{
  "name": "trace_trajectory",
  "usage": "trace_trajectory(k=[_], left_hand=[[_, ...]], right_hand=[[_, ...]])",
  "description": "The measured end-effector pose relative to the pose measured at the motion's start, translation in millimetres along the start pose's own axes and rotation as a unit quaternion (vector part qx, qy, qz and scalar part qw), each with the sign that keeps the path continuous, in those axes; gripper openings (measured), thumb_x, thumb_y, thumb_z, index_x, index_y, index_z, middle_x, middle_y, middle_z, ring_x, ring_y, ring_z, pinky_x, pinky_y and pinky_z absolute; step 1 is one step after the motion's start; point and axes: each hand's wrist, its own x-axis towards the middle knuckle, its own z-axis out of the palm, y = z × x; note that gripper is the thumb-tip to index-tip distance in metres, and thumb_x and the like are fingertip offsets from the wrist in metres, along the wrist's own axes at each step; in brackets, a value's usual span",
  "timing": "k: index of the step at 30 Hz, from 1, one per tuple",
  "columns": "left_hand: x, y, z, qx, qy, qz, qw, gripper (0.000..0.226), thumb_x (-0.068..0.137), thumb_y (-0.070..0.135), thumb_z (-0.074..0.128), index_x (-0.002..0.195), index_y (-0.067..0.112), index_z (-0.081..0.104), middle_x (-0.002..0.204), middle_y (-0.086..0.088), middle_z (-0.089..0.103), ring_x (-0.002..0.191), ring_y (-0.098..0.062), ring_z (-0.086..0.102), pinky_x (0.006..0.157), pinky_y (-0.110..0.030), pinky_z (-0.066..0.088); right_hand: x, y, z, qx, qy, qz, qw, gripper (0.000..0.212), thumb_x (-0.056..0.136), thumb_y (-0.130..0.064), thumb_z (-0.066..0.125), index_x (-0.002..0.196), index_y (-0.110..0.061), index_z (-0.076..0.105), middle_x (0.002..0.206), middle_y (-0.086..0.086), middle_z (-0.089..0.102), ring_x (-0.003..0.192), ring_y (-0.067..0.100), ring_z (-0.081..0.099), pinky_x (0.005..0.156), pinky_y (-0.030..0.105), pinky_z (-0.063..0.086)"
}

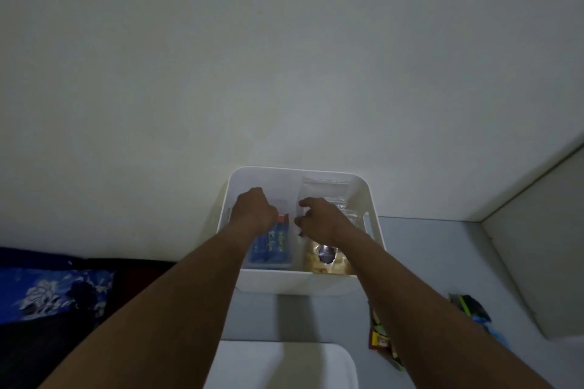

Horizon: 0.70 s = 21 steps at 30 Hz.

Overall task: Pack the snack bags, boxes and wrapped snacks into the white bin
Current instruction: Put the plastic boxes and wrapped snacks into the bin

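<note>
The white bin (297, 282) stands against the wall on a pale table. Both of my hands reach down into it. My left hand (254, 208) has its fingers curled over the top of a blue snack pack (271, 248) with a red end, in the bin's left half. My right hand (317, 219) pinches a clear plastic bag (325, 188) standing in the right half. Below that hand lies a clear bag of tan snacks (328, 259). More wrapped snacks (380, 336) lie on the table under my right forearm.
A white lid or second bin (284, 366) sits at the bottom centre. A dark green and blue packet (471, 309) lies at the right, near a pale board (537, 262) leaning at the table's edge. Blue flowered cloth (57, 290) is at the left.
</note>
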Motion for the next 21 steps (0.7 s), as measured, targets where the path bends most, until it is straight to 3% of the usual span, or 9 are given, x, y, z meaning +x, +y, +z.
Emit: trace_trajectory(k=[4,7,12,18,21], left_hand=[[-23.5,31.3,-3.7,0.029,0.033,0.067,0.997,0.051,0.096,0.028,0.053,0.142,0.008,0.045,0.146,-0.013,0.048,0.132,-0.031,0.046,0.110,-0.036,0.036],[-48.2,53.4,9.1,0.032,0.036,0.109,0.993,0.053,0.097,0.034,0.051,0.144,0.012,0.044,0.148,-0.009,0.046,0.136,-0.028,0.042,0.114,-0.038,0.033],[-100.6,91.7,49.1,0.055,0.080,0.185,0.978,0.049,0.095,0.035,0.054,0.138,0.012,0.051,0.140,-0.009,0.054,0.131,-0.027,0.047,0.108,-0.034,0.036],[-162.8,112.5,131.8,0.044,0.124,0.292,0.947,0.029,0.094,0.029,0.055,0.114,0.010,0.065,0.107,-0.009,0.069,0.104,-0.027,0.060,0.088,-0.038,0.049],[-182.0,110.2,182.2,0.050,0.117,0.300,0.945,0.026,0.096,0.028,0.053,0.113,0.012,0.065,0.107,-0.004,0.068,0.103,-0.023,0.059,0.086,-0.038,0.050]], right_hand=[[-33.2,10.3,-38.6,-0.050,0.044,-0.033,0.997,0.048,0.096,-0.030,0.055,0.140,-0.011,0.049,0.141,0.011,0.054,0.127,0.027,0.053,0.103,0.033,0.041],[-63.3,28.3,-67.0,-0.075,0.069,-0.038,0.994,0.043,0.097,-0.031,0.053,0.134,-0.010,0.055,0.136,0.012,0.058,0.122,0.029,0.057,0.099,0.034,0.045],[-112.9,84.5,-104.6,-0.106,0.091,-0.020,0.990,0.042,0.098,-0.034,0.050,0.125,-0.002,0.059,0.130,0.016,0.059,0.119,0.031,0.056,0.098,0.039,0.046],[-154.3,184.2,-115.6,-0.090,0.063,0.023,0.994,0.055,0.101,-0.036,0.046,0.147,-0.006,0.039,0.149,0.013,0.044,0.134,0.027,0.044,0.105,0.032,0.036],[-164.1,235.2,-105.2,-0.083,0.044,0.037,0.995,0.056,0.101,-0.033,0.046,0.149,-0.006,0.034,0.151,0.012,0.041,0.135,0.026,0.042,0.106,0.031,0.035]])
